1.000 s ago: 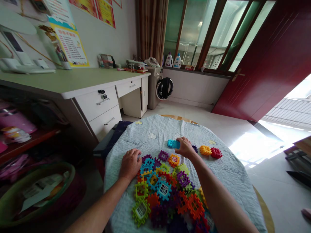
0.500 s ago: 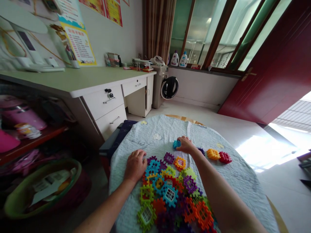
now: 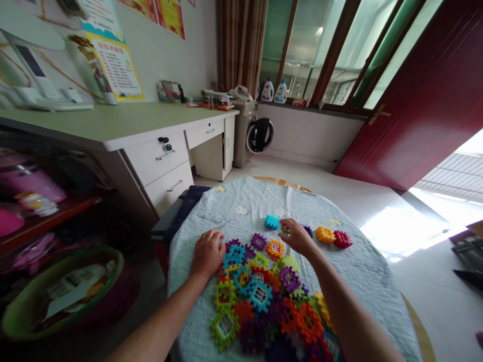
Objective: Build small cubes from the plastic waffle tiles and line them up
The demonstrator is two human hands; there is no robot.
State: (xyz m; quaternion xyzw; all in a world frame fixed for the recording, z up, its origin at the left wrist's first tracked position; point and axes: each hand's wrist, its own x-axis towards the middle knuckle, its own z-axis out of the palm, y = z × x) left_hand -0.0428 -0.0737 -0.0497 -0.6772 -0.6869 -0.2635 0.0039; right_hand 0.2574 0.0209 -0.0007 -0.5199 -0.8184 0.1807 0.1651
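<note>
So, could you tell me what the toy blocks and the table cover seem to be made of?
Toy blocks: probably moulded plastic, in bright solid colours with crisp toothed edges and a slight sheen. Table cover: looks like soft quilted fabric, pale blue and matte, with stitched lines and draping edges.

Round table (image 3: pixel 411 322) under pale cloth (image 3: pixel 245 201) strewn with plastic blocks (image 3: pixel 264 291)

left hand (image 3: pixel 207 254) on tile pile (image 3: pixel 264 296), right hand (image 3: pixel 298 236) hovering

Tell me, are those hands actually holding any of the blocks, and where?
The left hand lies flat on the pile's edge, gripping nothing. The right hand hovers beside a blue block; something small shows at its fingertips, but a hold cannot be told.
</note>
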